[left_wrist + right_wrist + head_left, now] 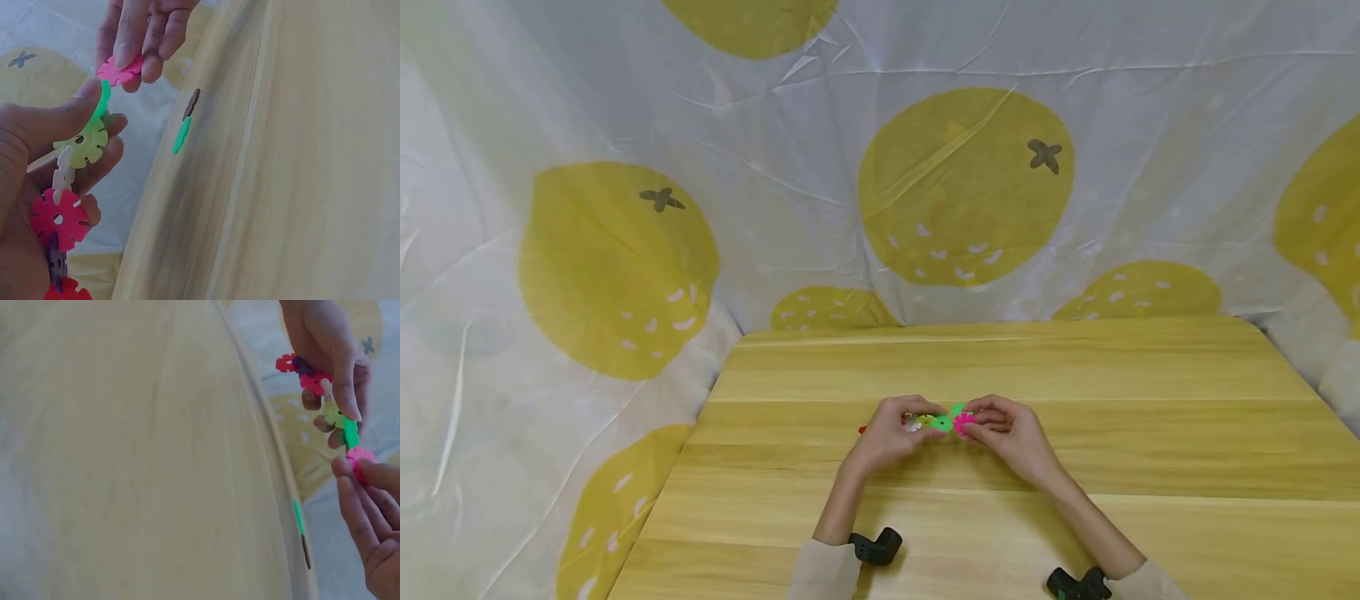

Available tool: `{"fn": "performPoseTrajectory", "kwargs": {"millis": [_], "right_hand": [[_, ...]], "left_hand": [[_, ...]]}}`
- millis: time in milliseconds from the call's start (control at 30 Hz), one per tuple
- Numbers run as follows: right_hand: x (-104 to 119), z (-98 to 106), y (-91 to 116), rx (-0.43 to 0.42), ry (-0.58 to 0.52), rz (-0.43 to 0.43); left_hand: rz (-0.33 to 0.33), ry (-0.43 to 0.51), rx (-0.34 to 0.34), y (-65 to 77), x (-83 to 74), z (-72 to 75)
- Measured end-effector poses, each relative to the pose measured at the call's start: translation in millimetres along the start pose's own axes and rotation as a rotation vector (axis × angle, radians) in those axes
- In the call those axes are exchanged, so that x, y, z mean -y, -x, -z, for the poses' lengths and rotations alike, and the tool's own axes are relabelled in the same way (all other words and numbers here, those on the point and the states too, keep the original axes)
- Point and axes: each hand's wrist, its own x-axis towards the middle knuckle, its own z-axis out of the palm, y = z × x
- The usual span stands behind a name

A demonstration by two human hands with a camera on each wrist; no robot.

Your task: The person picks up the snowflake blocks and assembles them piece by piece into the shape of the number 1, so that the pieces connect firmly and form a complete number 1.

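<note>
The left hand (891,437) is holding a disc chain (42,220); beside it, the right hand (1011,435) is pinching a pink disc (962,423) at the chain's green end (942,423), seemingly joining it, likely needing careful alignment next; beyond both, a green-brown pair (183,131) is lying

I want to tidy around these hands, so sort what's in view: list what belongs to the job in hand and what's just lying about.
Job in hand:
Chain of notched discs, held in the left hand
Pink disc, pinched by the right hand

Lying about:
Green piece and brown piece, on the table, in neither hand; possibly spares
</note>
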Motion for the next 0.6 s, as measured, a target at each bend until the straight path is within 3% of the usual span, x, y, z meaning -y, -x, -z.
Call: {"fn": "performPoseTrajectory", "kwargs": {"millis": [300, 600], "right_hand": [[1.4, -0.5, 1.4, 0.067, -0.115, 0.049], [1.4, -4.3, 2.5, 0.081, -0.205, 0.066]], "left_hand": [[-0.005, 0.026, -0.002, -0.8, -1.0, -3.0], [0.000, 0.075, -0.015, -1.0, -2.7, -4.3]]}}
